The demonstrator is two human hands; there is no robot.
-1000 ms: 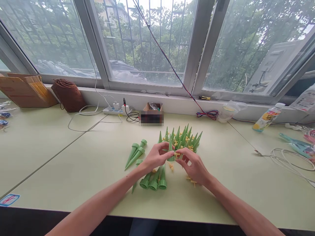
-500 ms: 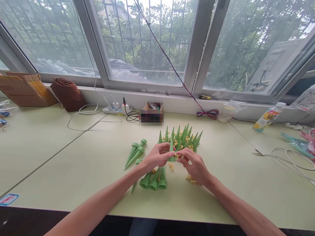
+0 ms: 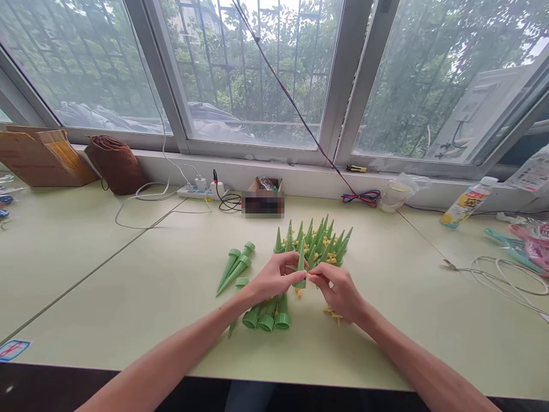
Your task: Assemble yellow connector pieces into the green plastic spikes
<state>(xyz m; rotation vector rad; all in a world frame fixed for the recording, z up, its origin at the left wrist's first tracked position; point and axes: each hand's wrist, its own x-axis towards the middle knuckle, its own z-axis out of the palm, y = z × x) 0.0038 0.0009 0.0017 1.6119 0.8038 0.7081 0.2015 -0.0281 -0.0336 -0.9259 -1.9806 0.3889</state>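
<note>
Grn spike (image 3: 301, 261) (tip up), gripped in L hand (image 3: 277, 274), R hand (image 3: 337, 284) just beside, pinching ylw pc (image 3: 307, 274)

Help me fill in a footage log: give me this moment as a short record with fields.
Left hand: holds a spike, tip up
Right hand: pinches a yellow piece at that spike's lower side; whether inserted, unclear
Beyond hands: upright spikes, yellow bits among them
Left of hands: lying spikes
Near side: three spikes, open ends toward the person
Far side of table: power strip, box, bottle
</note>
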